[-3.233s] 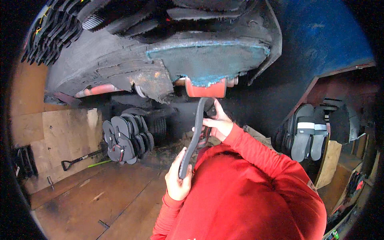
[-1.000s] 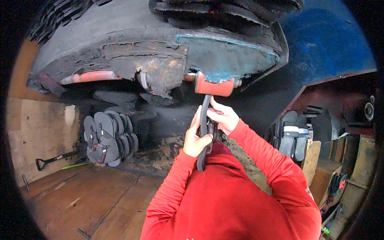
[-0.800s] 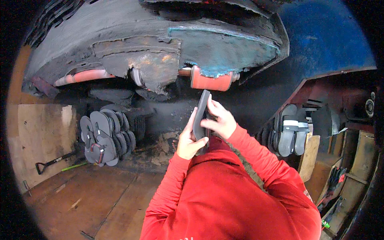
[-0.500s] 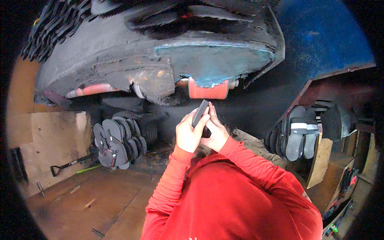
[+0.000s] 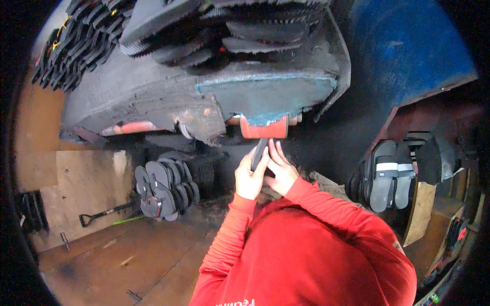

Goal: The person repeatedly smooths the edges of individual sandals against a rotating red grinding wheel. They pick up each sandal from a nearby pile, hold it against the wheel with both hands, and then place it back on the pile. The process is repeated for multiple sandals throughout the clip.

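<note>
A dark grey sole stands nearly on end between the two hands, its narrow edge turned toward the viewer, so its broad faces hardly show. It looks plain and matt, a slim, straight-sided strip leaning a little to the right at the top. Its upper end reaches the lower edge of a red roller; whether the two touch, I cannot tell. Its lower part is hidden behind the hands.

The left hand is clamped on the sole, fingers along the left side and thumb pressed on the right. The right hand is just to the right of it, fingers pointing up alongside and slightly spread near the top; its thumb is hard to make out, and I cannot tell how firmly it grips.

The roller sits under a grey bench with a ragged teal patch hanging over its front. Dark soles are heaped on the bench. Lower left is a cluster of grey flip-flops; at right, grey slides with white bands.
</note>
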`<state>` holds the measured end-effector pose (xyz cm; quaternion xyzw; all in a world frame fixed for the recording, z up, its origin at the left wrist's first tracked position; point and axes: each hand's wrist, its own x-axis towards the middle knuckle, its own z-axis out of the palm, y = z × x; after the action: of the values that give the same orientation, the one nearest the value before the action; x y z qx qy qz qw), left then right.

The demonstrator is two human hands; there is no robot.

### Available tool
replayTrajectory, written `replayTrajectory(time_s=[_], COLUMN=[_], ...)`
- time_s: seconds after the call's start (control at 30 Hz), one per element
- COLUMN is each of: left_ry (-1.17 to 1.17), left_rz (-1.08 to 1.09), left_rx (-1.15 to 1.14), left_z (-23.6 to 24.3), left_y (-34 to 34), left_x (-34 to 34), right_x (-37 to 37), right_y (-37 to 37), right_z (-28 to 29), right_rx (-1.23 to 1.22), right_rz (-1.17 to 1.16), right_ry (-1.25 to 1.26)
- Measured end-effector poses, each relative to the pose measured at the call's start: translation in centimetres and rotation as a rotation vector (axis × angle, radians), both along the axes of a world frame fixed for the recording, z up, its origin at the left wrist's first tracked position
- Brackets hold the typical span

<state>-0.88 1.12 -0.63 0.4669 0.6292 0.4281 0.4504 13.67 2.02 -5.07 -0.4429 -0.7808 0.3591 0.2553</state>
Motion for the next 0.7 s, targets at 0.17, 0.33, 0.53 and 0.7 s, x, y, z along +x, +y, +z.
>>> replayTrajectory(time_s=[0.17,0.33,0.53,0.7], left_ry=[0.279,0.731,0.496,0.579], left_rz=[-0.071,-0.213,-0.055,-0.066], left_rx=[0.139,-0.018,0.223,0.172], left_z=[1.2,1.8,1.7,2.0], left_y=[-0.2,2.6,0.9,1.2], left_x=[-1.0,-0.7,-0.1,-0.3], right_x=[-1.9,-1.7,-0.3,-0.8], right_y=[-1.9,-0.9,-0.4,-0.3], right_z=[-2.3,-1.1,-0.7,1.2], right_rx=[0.231,-0.104,0.074,-0.029], right_rz=[-0.108,-0.061,-0.011,-0.024], right_ry=[-0.034,0.164,0.04,0.072])
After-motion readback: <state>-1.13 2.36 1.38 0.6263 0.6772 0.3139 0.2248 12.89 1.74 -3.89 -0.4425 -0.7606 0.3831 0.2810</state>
